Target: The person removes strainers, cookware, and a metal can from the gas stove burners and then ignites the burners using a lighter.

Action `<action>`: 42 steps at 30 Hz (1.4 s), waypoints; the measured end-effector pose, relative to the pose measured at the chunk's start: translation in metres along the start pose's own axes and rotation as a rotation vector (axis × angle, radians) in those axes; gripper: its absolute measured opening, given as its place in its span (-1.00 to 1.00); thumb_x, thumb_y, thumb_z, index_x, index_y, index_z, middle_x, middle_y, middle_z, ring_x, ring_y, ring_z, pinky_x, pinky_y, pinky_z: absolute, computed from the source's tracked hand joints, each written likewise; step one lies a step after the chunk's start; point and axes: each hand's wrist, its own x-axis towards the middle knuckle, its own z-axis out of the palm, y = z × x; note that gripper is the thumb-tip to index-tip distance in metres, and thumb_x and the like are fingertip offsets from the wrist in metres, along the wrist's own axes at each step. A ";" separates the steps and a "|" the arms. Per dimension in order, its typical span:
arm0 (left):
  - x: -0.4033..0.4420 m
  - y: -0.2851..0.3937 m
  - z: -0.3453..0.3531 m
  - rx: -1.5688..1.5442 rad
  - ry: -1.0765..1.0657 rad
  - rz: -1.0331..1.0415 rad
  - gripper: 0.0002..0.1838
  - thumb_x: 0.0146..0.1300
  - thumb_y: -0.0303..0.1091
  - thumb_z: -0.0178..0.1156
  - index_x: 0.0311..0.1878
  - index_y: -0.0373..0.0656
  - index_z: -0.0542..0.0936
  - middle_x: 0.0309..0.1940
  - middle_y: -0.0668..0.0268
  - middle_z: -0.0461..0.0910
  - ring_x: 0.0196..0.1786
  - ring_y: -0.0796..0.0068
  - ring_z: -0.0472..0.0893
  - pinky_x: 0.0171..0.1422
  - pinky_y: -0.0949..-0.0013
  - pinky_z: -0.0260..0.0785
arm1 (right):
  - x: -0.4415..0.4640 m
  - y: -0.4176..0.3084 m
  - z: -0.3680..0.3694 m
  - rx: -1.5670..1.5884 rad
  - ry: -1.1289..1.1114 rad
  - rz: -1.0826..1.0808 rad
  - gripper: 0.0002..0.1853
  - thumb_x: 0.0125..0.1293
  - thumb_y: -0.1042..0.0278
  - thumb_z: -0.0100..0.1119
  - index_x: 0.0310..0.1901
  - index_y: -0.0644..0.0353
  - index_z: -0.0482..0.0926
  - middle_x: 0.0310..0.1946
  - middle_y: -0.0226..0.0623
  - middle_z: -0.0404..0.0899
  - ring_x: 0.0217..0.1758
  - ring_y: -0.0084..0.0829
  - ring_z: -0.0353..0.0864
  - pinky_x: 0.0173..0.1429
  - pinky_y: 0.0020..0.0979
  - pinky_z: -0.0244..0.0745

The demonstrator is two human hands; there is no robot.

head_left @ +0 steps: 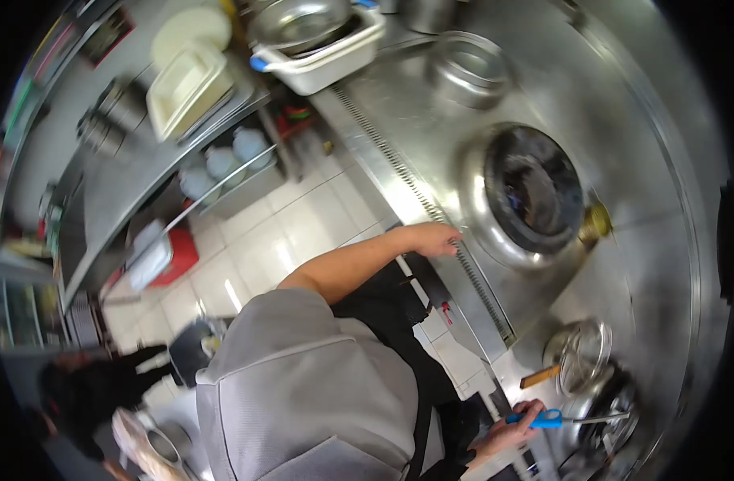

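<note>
My left hand [432, 239] is at the front edge of the steel stove counter, over the slotted drain strip [399, 164]. Its fingers are blurred, so their grip cannot be made out. Beyond it is a wok burner [535, 192] with a dark ring on a steel collar. Lower right, my right hand [511, 431] is closed around a blue-handled utensil [546, 418]. A thin metal shaft runs from that handle toward a cluster of metal cookware [607, 417]; its far end is not distinct. Just above lies a wire strainer [583, 357] with a wooden handle [539, 376].
A round steel pot [469, 68] stands at the back of the counter. A white basin [335, 68] holds a metal bowl. Left, a steel shelf unit [142, 192] bears trays and canisters. A red box [174, 255] is on the tiled floor. Another person in dark clothes [86, 393] is at lower left.
</note>
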 end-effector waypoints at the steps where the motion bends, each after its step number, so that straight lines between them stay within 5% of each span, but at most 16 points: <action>1: -0.017 -0.018 0.001 -0.010 0.108 -0.003 -0.44 0.32 -0.09 0.21 0.28 -0.23 0.46 0.07 -0.01 0.60 0.12 0.01 0.60 0.21 0.13 0.44 | 0.010 0.001 0.017 -0.061 -0.071 -0.016 -0.76 0.45 0.25 0.15 -0.32 0.21 0.43 -0.54 -0.45 0.28 -0.47 -0.63 0.21 -0.37 -0.52 0.06; 5: -0.128 -0.049 -0.026 -0.021 0.186 -0.248 -0.45 0.32 -0.13 0.19 0.28 -0.26 0.46 0.15 0.00 0.58 0.18 0.03 0.58 0.29 0.17 0.41 | 0.044 0.040 0.094 -0.053 -0.423 0.027 -0.82 0.41 0.28 0.22 -0.16 0.23 0.54 -0.46 -0.47 0.38 -0.45 -0.65 0.30 -0.36 -0.55 0.18; 12: -0.291 -0.148 -0.025 -0.189 0.533 -0.701 -0.46 0.36 -0.06 0.17 0.30 -0.18 0.47 0.15 0.06 0.59 0.18 0.11 0.60 0.32 0.21 0.40 | -0.008 0.050 0.226 -0.095 -0.718 0.074 -0.83 0.45 0.34 0.16 -0.17 0.29 0.51 -0.50 -0.47 0.36 -0.45 -0.67 0.28 -0.33 -0.54 0.16; 20: -0.358 -0.287 -0.050 -0.429 0.888 -0.797 -0.48 0.34 -0.14 0.23 0.28 -0.22 0.49 0.09 0.08 0.62 0.12 0.21 0.62 0.24 0.24 0.45 | -0.042 0.077 0.364 -0.298 -0.846 0.105 -0.79 0.41 0.29 0.21 -0.16 0.28 0.53 -0.55 -0.51 0.34 -0.48 -0.66 0.28 -0.34 -0.55 0.13; 26: -0.434 -0.394 -0.114 -0.774 1.331 -0.911 -0.50 0.33 -0.26 0.25 0.26 -0.32 0.50 -0.02 0.11 0.65 0.03 0.30 0.61 0.15 0.31 0.43 | -0.103 0.114 0.516 -0.171 -1.139 0.208 -0.83 0.42 0.36 0.18 -0.13 0.29 0.56 -0.53 -0.48 0.40 -0.47 -0.66 0.34 -0.36 -0.55 0.19; 31: -0.474 -0.468 -0.168 -1.000 1.659 -0.959 -0.48 0.32 -0.31 0.21 0.30 -0.34 0.45 0.10 0.07 0.61 0.10 0.27 0.60 0.20 0.29 0.43 | -0.142 0.157 0.609 -0.255 -1.385 0.259 -0.84 0.40 0.37 0.22 -0.10 0.27 0.57 -0.47 -0.47 0.45 -0.44 -0.63 0.38 -0.32 -0.54 0.26; 32: -0.479 -0.492 -0.173 -0.896 1.670 -0.996 -0.46 0.29 -0.31 0.23 0.30 -0.33 0.45 0.11 0.04 0.61 0.12 0.22 0.60 0.22 0.27 0.43 | -0.151 0.160 0.629 -0.265 -1.404 0.264 -0.84 0.40 0.37 0.22 -0.10 0.27 0.57 -0.47 -0.47 0.45 -0.44 -0.63 0.38 -0.32 -0.54 0.26; 34: -0.481 -0.516 -0.180 -0.805 1.684 -1.052 -0.44 0.27 -0.30 0.25 0.30 -0.32 0.46 0.13 0.01 0.60 0.15 0.18 0.60 0.25 0.25 0.42 | -0.168 0.164 0.670 -0.465 -1.631 -0.118 -0.85 0.37 0.36 0.28 -0.13 0.23 0.59 -0.41 -0.48 0.48 -0.40 -0.61 0.39 -0.28 -0.51 0.30; 36: -0.473 -0.528 -0.206 -0.463 1.496 -1.149 -0.44 0.21 -0.30 0.28 0.27 -0.30 0.48 0.13 -0.04 0.59 0.13 0.07 0.61 0.26 0.18 0.43 | -0.176 0.188 0.711 -0.464 -1.722 -0.252 -0.85 0.32 0.36 0.33 -0.24 0.23 0.58 -0.42 -0.42 0.45 -0.40 -0.52 0.38 -0.27 -0.43 0.33; 38: -0.456 -0.563 -0.216 -0.265 1.552 -1.211 -0.47 0.17 -0.25 0.30 0.22 -0.20 0.54 0.14 -0.02 0.59 0.13 -0.03 0.60 0.24 0.10 0.46 | -0.186 0.222 0.744 -0.498 -1.885 -0.428 -0.82 0.27 0.38 0.35 -0.26 0.30 0.57 -0.42 -0.16 0.49 -0.39 -0.26 0.48 -0.24 -0.30 0.40; 40: -0.460 -0.593 -0.238 -0.285 1.333 -1.307 -0.42 0.16 -0.19 0.31 0.27 -0.13 0.51 0.28 0.03 0.48 0.28 -0.02 0.48 0.37 0.09 0.34 | -0.197 0.232 0.767 -0.562 -1.932 -0.400 -0.77 0.25 0.36 0.37 -0.31 0.32 0.52 -0.45 -0.09 0.44 -0.43 -0.16 0.44 -0.28 -0.27 0.38; 42: -0.458 -0.644 -0.226 -0.040 1.450 -1.333 -0.36 0.17 -0.14 0.29 0.33 -0.08 0.45 0.40 0.12 0.37 0.42 0.02 0.33 0.50 0.10 0.18 | -0.197 0.244 0.782 -0.674 -1.932 -0.409 -0.74 0.24 0.34 0.39 -0.34 0.32 0.50 -0.47 -0.10 0.43 -0.45 -0.19 0.43 -0.32 -0.25 0.37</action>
